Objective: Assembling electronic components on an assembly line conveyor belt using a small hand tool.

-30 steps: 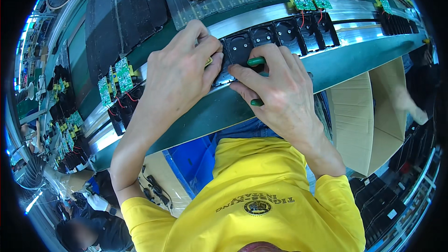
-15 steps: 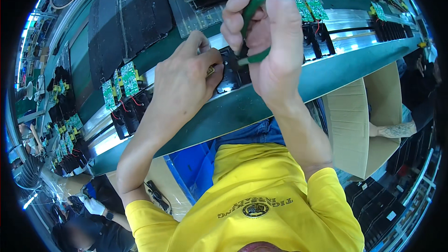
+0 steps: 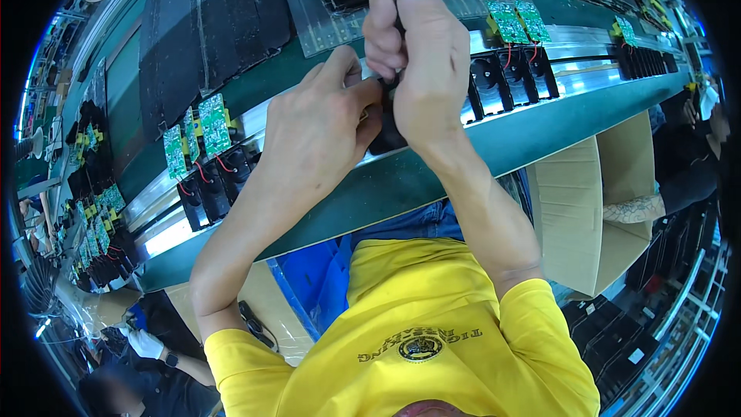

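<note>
My left hand (image 3: 318,125) is closed, thumb and fingers pressed together over a black plastic casing (image 3: 388,141) on the metal rail. A small brassy bit shows between its fingers, too hidden to name. Close beside it, my right hand (image 3: 429,69) is wrapped round green-handled pliers; their handles show only in the earlier frame and the palm now covers them. The two hands nearly meet above the casing, so the tool's jaws and the contact point are hidden. Left along the rail stand more black casings (image 3: 210,199) with green circuit boards (image 3: 214,125) on red wires.
To the right, further black casings (image 3: 509,81) with circuit boards (image 3: 507,22) line the rail. Dark padded sheets (image 3: 212,31) lie behind my left hand. An open cardboard box (image 3: 567,208) stands beyond the bench edge. Other people work at both sides.
My right hand has turned and closed round the pliers, moving left and down toward my left hand. My left hand has shifted slightly right and stays closed.
</note>
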The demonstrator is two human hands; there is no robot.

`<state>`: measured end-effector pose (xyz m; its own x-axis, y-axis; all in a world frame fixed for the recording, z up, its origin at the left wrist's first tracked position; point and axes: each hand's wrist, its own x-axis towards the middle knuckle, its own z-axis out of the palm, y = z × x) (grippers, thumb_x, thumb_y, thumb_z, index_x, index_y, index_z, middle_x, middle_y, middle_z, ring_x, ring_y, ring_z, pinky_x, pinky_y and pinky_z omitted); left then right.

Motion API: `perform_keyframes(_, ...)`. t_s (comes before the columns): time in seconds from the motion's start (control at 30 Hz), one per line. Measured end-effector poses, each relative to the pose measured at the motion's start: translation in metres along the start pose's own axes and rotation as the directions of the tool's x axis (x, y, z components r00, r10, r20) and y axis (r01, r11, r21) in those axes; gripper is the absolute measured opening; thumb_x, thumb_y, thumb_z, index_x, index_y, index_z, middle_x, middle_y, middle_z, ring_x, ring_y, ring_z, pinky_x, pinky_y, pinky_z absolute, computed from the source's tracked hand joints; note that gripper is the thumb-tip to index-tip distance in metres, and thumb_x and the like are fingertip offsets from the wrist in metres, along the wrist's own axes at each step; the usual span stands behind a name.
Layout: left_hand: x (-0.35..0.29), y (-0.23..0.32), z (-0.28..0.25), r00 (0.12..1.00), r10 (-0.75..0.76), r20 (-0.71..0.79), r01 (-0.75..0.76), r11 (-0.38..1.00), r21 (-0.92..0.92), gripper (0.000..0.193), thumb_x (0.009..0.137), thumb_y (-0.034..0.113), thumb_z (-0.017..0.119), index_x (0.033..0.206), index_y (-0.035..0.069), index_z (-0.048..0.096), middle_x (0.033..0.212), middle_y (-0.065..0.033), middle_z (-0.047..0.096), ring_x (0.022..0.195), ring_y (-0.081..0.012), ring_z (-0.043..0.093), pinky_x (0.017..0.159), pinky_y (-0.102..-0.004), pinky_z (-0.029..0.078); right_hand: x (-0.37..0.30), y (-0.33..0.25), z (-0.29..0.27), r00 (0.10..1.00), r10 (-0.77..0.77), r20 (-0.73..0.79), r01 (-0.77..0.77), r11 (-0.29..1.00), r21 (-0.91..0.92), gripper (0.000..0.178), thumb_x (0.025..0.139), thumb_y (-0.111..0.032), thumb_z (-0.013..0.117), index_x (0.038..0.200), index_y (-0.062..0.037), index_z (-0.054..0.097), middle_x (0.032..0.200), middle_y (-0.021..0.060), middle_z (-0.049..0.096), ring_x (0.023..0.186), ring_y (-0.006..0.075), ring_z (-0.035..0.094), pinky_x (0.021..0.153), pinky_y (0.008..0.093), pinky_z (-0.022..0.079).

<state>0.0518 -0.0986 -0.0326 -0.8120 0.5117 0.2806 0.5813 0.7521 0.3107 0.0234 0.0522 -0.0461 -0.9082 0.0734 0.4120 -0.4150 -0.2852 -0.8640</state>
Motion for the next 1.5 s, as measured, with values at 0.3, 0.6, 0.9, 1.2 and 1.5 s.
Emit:
perform_keyframes(0.3, 0.004, 0.001, -0.005, 0.998, -0.054, 0.032, 0.054, 0.999, 0.002, 0.005, 0.092, 0.011, 0.082, 0.097, 0.01, 0.082, 0.112, -0.0096, 0.062, 0.084, -0.0312, 0.069, 0.069, -0.0425, 0.057, -0.003, -0.041, 0.009, 0.998, 0.028, -0.057, -0.026, 0.999, 0.032, 0.023, 0.116, -0.02, 0.06, 0.115, -0.0041, 0.077, 0.098, 0.0037, 0.063, 0.081, 0.0131, 0.048, 0.07, 0.0294, 0.043)
perform_keyframes(0.6, 0.05, -0.015, -0.057, 0.851, 0.052, 0.523, -0.027, 0.998, -0.055, 0.04, 0.089, 0.009, 0.086, 0.128, 0.008, 0.075, 0.127, -0.0058, 0.073, 0.101, -0.0338, 0.073, 0.09, -0.0439, 0.059, -0.078, -0.065, -0.058, 0.877, 0.122, 0.465, 0.445, 0.161, -0.881, 0.036, 0.089, -0.014, 0.094, 0.125, -0.0144, 0.089, 0.116, 0.0072, 0.063, 0.094, 0.0252, 0.056, 0.084, 0.0363, 0.051)
perform_keyframes(0.9, 0.024, -0.003, -0.001, 0.971, 0.215, -0.104, -0.201, 0.971, 0.131, 0.041, 0.093, 0.003, 0.076, 0.134, 0.01, 0.073, 0.132, -0.0066, 0.073, 0.129, -0.0303, 0.07, 0.115, -0.0442, 0.054, -0.078, -0.07, -0.06, 0.886, 0.097, 0.453, 0.426, 0.215, -0.879, 0.035, 0.091, -0.015, 0.093, 0.126, -0.0175, 0.09, 0.118, 0.0082, 0.063, 0.097, 0.0265, 0.058, 0.086, 0.0374, 0.052)
perform_keyframes(1.2, -0.064, -0.042, -0.047, 0.987, 0.154, -0.053, -0.133, 0.949, 0.285, 0.032, 0.09, 0.002, 0.077, 0.121, 0.008, 0.071, 0.137, -0.011, 0.068, 0.14, -0.0318, 0.065, 0.134, -0.0535, 0.042, -0.045, -0.106, -0.158, 0.988, -0.149, 0.026, 0.026, -0.001, -1.0, 0.031, 0.101, -0.029, 0.091, 0.129, -0.0158, 0.089, 0.122, 0.0131, 0.069, 0.103, 0.0336, 0.07, 0.088, 0.045, 0.06)
perform_keyframes(1.5, -0.016, -0.046, -0.081, 0.986, 0.092, -0.142, -0.033, 0.928, 0.371, 0.022, 0.092, 0.004, 0.076, 0.114, 0.008, 0.073, 0.138, -0.0113, 0.068, 0.132, -0.0339, 0.065, 0.134, -0.0559, 0.04, -0.025, -0.09, -0.187, 0.947, 0.094, -0.306, -0.314, 0.089, -0.945, 0.033, 0.105, -0.033, 0.088, 0.131, -0.0136, 0.089, 0.121, 0.0151, 0.068, 0.1, 0.0372, 0.072, 0.087, 0.0473, 0.061)
